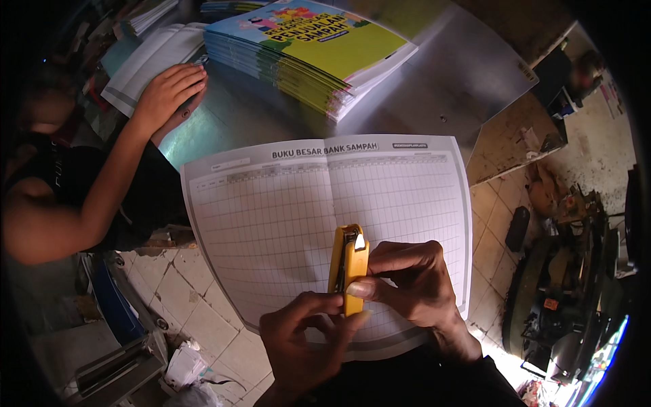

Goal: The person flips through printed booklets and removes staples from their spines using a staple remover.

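Observation:
A yellow stapler (pixel 356 264) stands upright between my two hands, its two arms slightly parted and a bright glint near its top. My left hand (pixel 302 342) closes around its lower end from the left. From the right, my right hand (pixel 415 281) pinches its side, thumb across the front. Beneath them lies an open booklet (pixel 261 210) with printed grid pages and a grey border, its centre fold running toward the stapler. The booklet's lower edge reaches my dark clothing.
A thick stack of colourful booklets (pixel 305 51) stands at the back of the metal table (pixel 434 95). At left, another person's hand (pixel 169 95) rests by open papers (pixel 146 64). Dark machinery (pixel 559 285) stands right on the tiled floor (pixel 200 295); a metal-edged unit (pixel 119 370) is lower left.

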A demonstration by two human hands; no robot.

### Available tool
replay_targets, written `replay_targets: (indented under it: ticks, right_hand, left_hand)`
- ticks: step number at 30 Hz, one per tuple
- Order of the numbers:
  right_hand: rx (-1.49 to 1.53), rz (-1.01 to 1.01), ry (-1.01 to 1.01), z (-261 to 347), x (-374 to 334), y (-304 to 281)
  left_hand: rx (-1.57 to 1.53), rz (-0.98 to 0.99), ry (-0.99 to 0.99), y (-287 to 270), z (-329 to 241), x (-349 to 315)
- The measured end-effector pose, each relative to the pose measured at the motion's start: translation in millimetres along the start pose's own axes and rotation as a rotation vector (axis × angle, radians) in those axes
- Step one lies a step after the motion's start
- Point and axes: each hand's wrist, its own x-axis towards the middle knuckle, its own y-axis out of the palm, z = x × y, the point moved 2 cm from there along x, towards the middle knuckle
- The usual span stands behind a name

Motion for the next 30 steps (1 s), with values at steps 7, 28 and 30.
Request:
replay_targets:
  ticks: [7, 28, 30]
  right_hand:
    - [0.100, 0.089, 0.068, 15, -1, 4]
    - [0.203, 0.245, -0.194, -11, -14, -12]
    - [0.315, 0.247, -0.404, -7, -20, -6]
  left_hand:
    - [-0.190, -0.039, -0.239, -4, -6, 6]
    - [-0.527, 0.425, -0.395, 2, 12, 13]
    - [-0.723, 0.590, -0.433, 8, 33, 12]
